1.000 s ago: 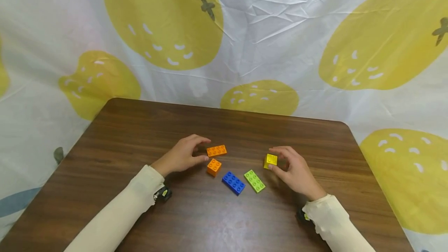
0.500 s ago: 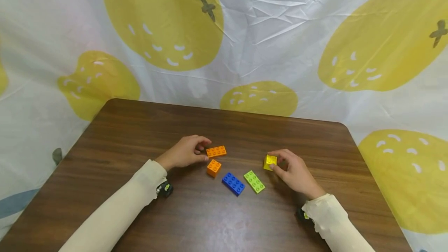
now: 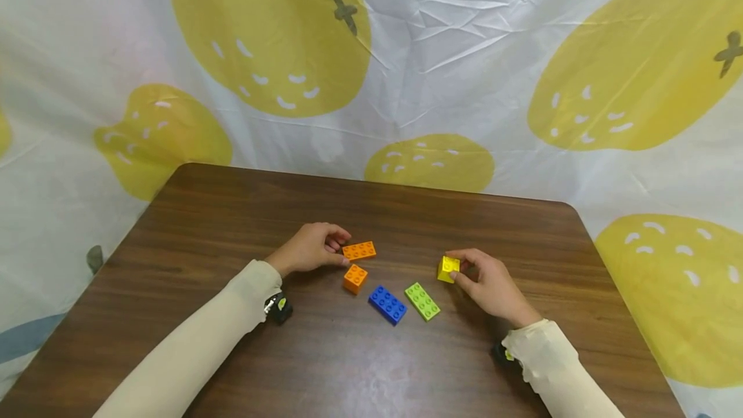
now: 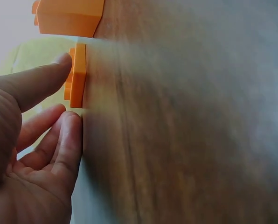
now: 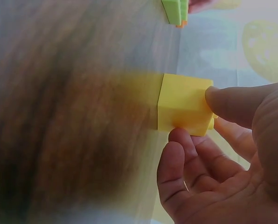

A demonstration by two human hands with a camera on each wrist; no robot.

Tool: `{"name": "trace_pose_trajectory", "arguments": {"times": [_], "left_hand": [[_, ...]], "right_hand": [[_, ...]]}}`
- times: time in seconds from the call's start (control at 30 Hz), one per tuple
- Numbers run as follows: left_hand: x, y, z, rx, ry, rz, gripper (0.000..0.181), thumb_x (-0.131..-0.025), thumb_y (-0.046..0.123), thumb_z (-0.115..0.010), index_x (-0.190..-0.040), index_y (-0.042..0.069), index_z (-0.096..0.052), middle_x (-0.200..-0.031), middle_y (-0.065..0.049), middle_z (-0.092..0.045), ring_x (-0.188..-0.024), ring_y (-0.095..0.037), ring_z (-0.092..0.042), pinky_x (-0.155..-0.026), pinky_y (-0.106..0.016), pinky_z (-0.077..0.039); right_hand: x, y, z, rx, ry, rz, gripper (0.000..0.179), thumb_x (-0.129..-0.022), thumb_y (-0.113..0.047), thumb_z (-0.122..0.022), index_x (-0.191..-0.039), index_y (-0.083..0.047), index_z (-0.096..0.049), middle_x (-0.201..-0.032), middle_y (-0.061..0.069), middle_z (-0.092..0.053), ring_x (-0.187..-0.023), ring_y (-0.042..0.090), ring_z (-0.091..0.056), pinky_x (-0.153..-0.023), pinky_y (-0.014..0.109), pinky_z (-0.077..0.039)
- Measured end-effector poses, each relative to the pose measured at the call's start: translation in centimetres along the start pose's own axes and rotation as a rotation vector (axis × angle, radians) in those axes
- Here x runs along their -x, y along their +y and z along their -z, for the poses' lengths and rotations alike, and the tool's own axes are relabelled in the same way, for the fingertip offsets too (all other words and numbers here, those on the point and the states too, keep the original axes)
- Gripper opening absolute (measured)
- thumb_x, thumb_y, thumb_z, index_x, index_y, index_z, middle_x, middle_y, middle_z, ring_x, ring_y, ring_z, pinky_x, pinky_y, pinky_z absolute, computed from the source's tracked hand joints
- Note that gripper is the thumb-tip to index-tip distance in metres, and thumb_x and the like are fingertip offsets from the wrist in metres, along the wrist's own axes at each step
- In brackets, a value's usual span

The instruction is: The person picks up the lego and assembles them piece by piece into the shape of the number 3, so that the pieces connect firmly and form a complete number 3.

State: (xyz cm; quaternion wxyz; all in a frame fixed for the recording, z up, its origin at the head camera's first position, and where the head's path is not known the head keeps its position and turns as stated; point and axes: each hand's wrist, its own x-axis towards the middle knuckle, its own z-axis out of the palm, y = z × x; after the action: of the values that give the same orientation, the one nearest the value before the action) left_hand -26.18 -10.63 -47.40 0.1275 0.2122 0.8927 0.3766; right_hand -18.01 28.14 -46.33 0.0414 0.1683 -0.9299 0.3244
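My right hand [image 3: 492,284] pinches a small square yellow brick [image 3: 448,269] between thumb and fingers; the brick stands on the table. In the right wrist view the thumb lies at the edge of the yellow brick [image 5: 183,105], with fingertips on another side. My left hand [image 3: 310,249] is beside the left end of a flat orange brick [image 3: 359,250], thumb apart from the bent fingers and nothing held. Just nearer the person stands a square orange brick [image 3: 355,278], close to the left thumb. Whether the left fingertips touch either orange brick I cannot tell.
Between the hands, a flat blue brick [image 3: 387,305] and a flat lime green brick [image 3: 422,301] lie studs up on the brown wooden table [image 3: 325,366]. Behind the table hangs a white cloth [image 3: 441,82] printed with yellow fruit.
My left hand has shifted slightly right, its thumb now nearer the square orange brick. My right thumb and fingers have closed in on the yellow brick. All the bricks stay in place.
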Motion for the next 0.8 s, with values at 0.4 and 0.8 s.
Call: {"name": "trace_pose_trajectory", "arguments": {"times": [0.4, 0.8], "left_hand": [[-0.62, 0.38, -0.43, 0.041, 0.012, 0.02, 0.049, -0.08, 0.028, -0.095, -0.121, 0.011, -0.076, -0.109, -0.002, -0.074, -0.092, -0.013, -0.065, -0.089, -0.031, -0.058], [-0.6, 0.44, -0.26, -0.006, -0.01, 0.044, 0.039, -0.081, 0.028, -0.094, -0.115, 0.014, -0.079, -0.102, 0.001, -0.073, -0.09, -0.014, -0.063, -0.085, -0.028, -0.056]], "right_hand": [[0.22, 0.23, 0.19, -0.014, -0.018, -0.022, 0.039, -0.095, -0.006, -0.078, -0.132, -0.007, -0.069, -0.103, 0.006, -0.07, -0.087, 0.016, -0.06, -0.072, 0.023, -0.052], [-0.07, 0.35, 0.1, -0.044, -0.068, -0.053, 0.04, -0.097, -0.008, -0.076, -0.135, -0.008, -0.067, -0.11, 0.008, -0.075, -0.092, 0.019, -0.068, -0.072, 0.024, -0.057]]}}
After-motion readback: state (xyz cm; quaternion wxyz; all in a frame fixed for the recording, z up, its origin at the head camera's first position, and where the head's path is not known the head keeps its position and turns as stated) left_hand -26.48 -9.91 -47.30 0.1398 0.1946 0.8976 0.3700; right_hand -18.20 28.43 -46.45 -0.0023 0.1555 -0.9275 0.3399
